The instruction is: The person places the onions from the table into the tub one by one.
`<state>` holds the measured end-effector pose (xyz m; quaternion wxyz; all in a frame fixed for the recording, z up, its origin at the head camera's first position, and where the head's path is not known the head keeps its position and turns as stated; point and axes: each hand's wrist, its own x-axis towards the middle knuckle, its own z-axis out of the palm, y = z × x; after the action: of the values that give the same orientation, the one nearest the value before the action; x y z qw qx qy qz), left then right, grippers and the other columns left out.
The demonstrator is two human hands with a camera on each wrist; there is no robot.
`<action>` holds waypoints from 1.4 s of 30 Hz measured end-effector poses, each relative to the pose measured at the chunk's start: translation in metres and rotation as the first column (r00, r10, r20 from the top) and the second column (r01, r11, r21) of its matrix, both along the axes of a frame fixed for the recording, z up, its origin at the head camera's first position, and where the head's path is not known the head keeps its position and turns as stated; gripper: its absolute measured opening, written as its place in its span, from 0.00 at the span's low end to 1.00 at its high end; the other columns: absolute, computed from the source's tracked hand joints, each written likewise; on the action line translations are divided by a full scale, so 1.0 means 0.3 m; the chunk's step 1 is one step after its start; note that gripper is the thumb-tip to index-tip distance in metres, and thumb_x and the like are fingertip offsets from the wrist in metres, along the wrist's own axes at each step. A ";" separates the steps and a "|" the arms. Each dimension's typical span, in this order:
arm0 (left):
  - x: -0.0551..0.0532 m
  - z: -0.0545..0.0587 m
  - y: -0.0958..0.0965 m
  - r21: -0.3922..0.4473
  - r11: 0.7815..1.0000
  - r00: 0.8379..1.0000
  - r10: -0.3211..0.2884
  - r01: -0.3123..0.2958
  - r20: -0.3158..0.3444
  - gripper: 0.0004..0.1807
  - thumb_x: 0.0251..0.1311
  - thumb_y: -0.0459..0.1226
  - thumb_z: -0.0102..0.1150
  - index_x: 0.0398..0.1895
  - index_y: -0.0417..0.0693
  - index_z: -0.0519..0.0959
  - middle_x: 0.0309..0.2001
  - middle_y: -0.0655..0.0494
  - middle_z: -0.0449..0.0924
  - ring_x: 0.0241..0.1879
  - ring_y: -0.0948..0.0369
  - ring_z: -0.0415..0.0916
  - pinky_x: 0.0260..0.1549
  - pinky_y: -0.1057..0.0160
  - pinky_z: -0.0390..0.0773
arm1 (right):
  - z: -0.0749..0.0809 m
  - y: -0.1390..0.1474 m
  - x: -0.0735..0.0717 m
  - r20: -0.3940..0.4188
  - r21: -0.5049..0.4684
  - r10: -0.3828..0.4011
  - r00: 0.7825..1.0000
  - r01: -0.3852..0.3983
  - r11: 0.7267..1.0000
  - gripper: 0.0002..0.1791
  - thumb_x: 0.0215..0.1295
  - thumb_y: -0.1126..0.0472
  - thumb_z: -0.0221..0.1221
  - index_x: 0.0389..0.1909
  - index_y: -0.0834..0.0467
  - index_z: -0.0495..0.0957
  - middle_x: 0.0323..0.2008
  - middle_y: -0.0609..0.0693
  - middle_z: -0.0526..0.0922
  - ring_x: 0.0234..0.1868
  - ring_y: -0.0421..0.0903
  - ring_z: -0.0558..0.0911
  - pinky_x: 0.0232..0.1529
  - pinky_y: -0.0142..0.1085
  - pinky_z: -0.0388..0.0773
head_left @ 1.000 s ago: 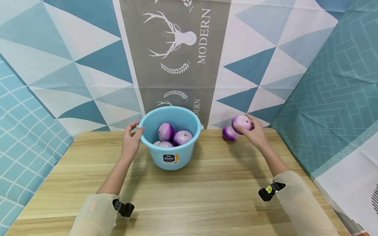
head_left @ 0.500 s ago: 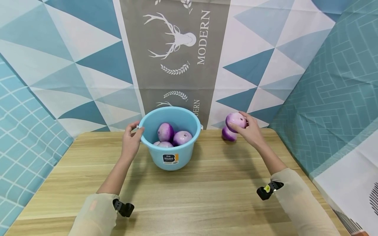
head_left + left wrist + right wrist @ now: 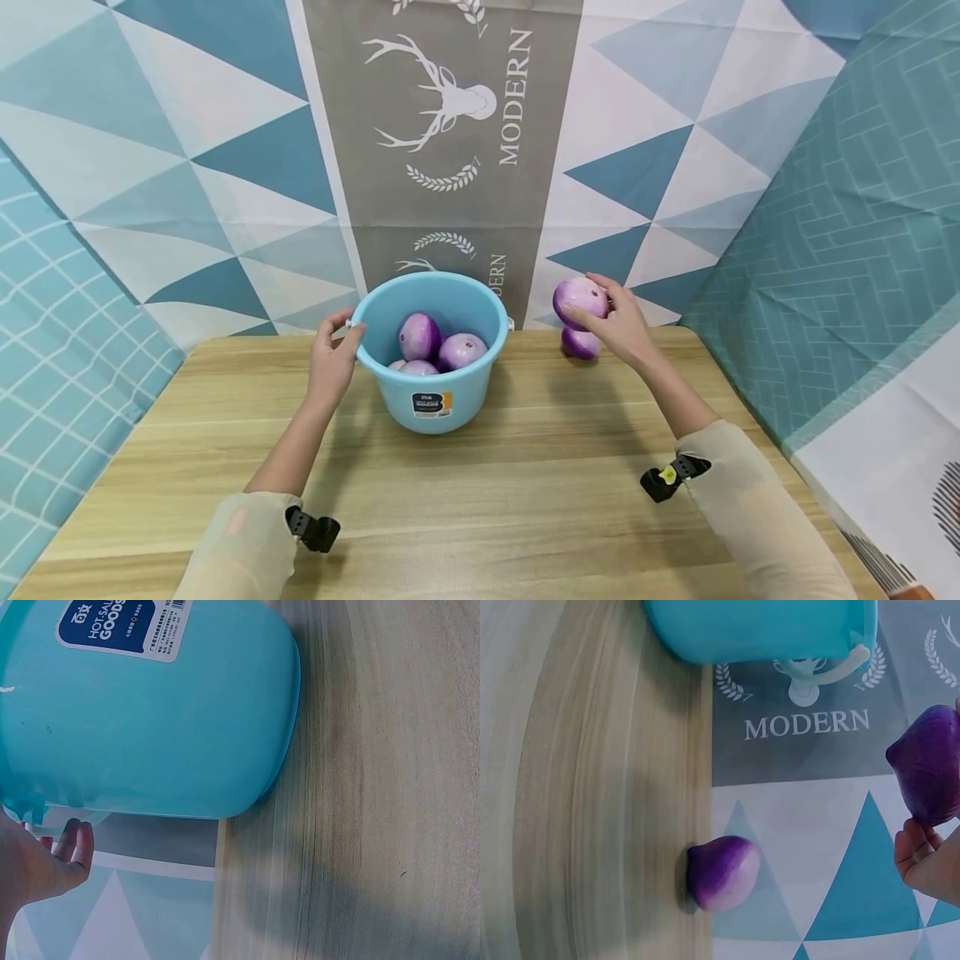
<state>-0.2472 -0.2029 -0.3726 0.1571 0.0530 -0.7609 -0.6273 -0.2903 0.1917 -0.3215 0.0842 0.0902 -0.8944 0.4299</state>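
Note:
A light blue bucket (image 3: 431, 404) stands on the wooden table near its back edge, with several purple onions (image 3: 420, 337) inside. My left hand (image 3: 333, 358) grips the bucket's rim at its left side, thumb over the edge; the left wrist view shows its fingers (image 3: 81, 844) beside the bucket wall. My right hand (image 3: 622, 325) holds a purple-and-white onion (image 3: 579, 300) between thumb and fingers, raised above the table to the right of the bucket. Another onion (image 3: 580, 343) lies on the table below it, partly covered by the held one in the head view.
The wooden table (image 3: 450, 517) ends at a patterned backdrop (image 3: 465, 192) right behind the bucket. Tile-print sheets (image 3: 60, 358) hang at both sides. A white handle (image 3: 840, 669) hangs at the bucket's right side in the right wrist view.
My right hand has moved left and slightly up with the onion, toward the bucket, and now overlaps the onion on the table. The left hand and bucket have hardly moved.

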 end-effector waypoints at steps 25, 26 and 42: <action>0.001 0.000 0.003 0.010 1.000 1.000 0.007 -0.007 -0.007 0.27 0.65 0.46 0.48 0.65 0.46 0.64 0.65 0.51 0.61 0.53 0.52 0.69 0.34 0.79 0.73 | 0.059 -0.191 -0.006 -0.073 0.017 0.141 0.987 -0.140 0.990 0.44 0.52 0.39 0.63 0.69 0.47 0.58 0.65 0.55 0.63 0.57 0.52 0.68 0.53 0.49 0.74; 0.001 0.000 0.002 0.009 1.000 1.000 0.009 -0.009 -0.007 0.27 0.65 0.46 0.47 0.65 0.46 0.64 0.65 0.50 0.61 0.53 0.52 0.70 0.34 0.79 0.73 | 0.060 -0.200 -0.005 -0.073 0.017 0.147 0.986 -0.146 0.989 0.44 0.52 0.40 0.63 0.69 0.46 0.58 0.65 0.55 0.62 0.57 0.52 0.68 0.54 0.49 0.74; 0.007 0.003 0.004 -0.011 1.000 1.000 0.020 -0.020 -0.001 0.27 0.65 0.47 0.47 0.64 0.46 0.64 0.65 0.50 0.60 0.50 0.58 0.70 0.34 0.79 0.73 | 0.070 -0.334 -0.004 -0.066 -0.025 0.248 0.967 -0.250 0.968 0.44 0.51 0.44 0.66 0.69 0.47 0.59 0.58 0.55 0.66 0.53 0.49 0.70 0.52 0.45 0.75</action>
<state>-0.2452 -0.2018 -0.3716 0.1639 0.0594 -0.7636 -0.6217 -0.2914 0.0914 -0.3005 0.0587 0.2136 -0.8656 0.4490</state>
